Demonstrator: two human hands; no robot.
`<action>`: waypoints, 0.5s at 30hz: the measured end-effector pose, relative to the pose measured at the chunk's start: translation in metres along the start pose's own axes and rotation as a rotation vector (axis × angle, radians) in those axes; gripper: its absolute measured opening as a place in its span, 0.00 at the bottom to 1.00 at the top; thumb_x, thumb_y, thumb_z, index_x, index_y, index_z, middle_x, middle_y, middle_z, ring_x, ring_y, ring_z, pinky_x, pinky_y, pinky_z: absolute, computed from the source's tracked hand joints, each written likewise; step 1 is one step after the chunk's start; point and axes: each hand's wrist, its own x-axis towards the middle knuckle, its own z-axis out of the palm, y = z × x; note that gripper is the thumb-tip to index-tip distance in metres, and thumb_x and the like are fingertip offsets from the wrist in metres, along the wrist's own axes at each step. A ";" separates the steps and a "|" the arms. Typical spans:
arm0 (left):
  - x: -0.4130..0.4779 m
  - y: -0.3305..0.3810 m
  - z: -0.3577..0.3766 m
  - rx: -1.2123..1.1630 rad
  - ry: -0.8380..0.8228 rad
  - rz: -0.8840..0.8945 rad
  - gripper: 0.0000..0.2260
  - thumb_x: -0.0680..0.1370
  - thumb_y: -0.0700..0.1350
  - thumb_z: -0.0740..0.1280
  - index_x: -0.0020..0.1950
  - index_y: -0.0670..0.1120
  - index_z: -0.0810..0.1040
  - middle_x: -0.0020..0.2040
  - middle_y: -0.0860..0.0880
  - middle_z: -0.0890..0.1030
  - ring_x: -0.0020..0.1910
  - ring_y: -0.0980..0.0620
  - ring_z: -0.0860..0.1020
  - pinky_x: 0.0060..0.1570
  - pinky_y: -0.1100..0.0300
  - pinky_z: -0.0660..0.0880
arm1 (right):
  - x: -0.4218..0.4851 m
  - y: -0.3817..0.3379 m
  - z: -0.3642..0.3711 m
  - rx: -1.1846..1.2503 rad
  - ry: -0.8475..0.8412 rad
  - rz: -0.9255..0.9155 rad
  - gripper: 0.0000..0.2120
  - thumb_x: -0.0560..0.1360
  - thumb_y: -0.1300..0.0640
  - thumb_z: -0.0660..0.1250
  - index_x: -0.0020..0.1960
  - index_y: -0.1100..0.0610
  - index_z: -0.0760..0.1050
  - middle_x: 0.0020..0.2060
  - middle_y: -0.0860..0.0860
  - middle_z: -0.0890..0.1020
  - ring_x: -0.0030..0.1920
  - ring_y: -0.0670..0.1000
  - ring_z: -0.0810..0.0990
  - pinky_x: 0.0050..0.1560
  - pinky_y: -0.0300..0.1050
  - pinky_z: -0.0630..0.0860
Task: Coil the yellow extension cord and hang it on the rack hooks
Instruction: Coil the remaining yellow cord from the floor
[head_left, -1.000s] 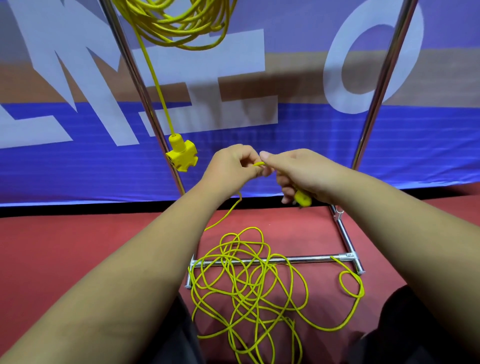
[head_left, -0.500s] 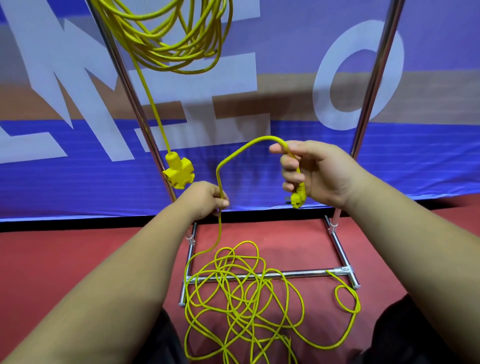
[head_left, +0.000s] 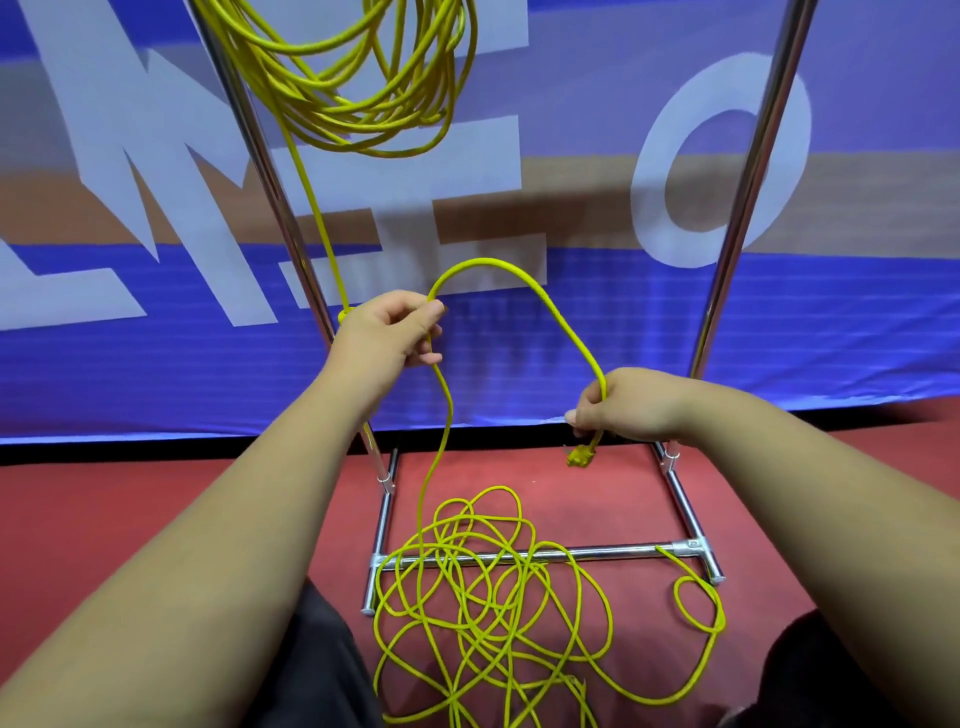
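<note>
A yellow extension cord (head_left: 498, 587) lies in a loose tangle on the red floor, over the rack's base bar. One strand rises from it into my left hand (head_left: 387, 332), which pinches it, arches over and drops into my right hand (head_left: 628, 408). My right hand grips the cord just above its plug end (head_left: 581, 457), which dangles below the fist. A second yellow cord (head_left: 363, 93) hangs coiled high on the chrome rack (head_left: 737, 208); its tail runs down behind my left hand, hiding its socket block.
The rack's two chrome uprights stand left (head_left: 270, 182) and right of my hands, and its base bars (head_left: 587, 552) rest on the red floor. A blue and white banner (head_left: 571, 182) closes off the back. My dark trouser knees show at the bottom corners.
My hands have parted from touching. The left slid along the cord then rose, the right dropped lower, and a wide arch of cord now spans between them. The view tilted up.
</note>
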 end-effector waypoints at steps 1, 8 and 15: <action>-0.003 0.003 0.000 -0.035 0.001 -0.010 0.09 0.82 0.45 0.70 0.53 0.40 0.84 0.40 0.44 0.80 0.33 0.55 0.76 0.41 0.59 0.82 | 0.002 0.000 0.003 0.087 0.008 0.015 0.16 0.81 0.46 0.71 0.44 0.58 0.84 0.33 0.51 0.82 0.34 0.51 0.78 0.40 0.47 0.78; -0.011 0.004 -0.002 -0.168 -0.015 -0.179 0.10 0.81 0.48 0.71 0.55 0.42 0.86 0.41 0.46 0.79 0.31 0.55 0.72 0.37 0.61 0.79 | 0.006 -0.017 0.014 0.568 0.195 0.106 0.15 0.79 0.58 0.75 0.61 0.60 0.74 0.45 0.63 0.87 0.36 0.62 0.88 0.46 0.58 0.87; -0.007 -0.010 -0.006 -0.470 0.153 -0.549 0.04 0.84 0.37 0.64 0.52 0.40 0.78 0.39 0.45 0.76 0.28 0.57 0.77 0.34 0.61 0.82 | 0.005 -0.030 0.020 0.749 0.208 -0.140 0.14 0.83 0.66 0.67 0.66 0.55 0.78 0.52 0.63 0.83 0.45 0.57 0.90 0.47 0.48 0.87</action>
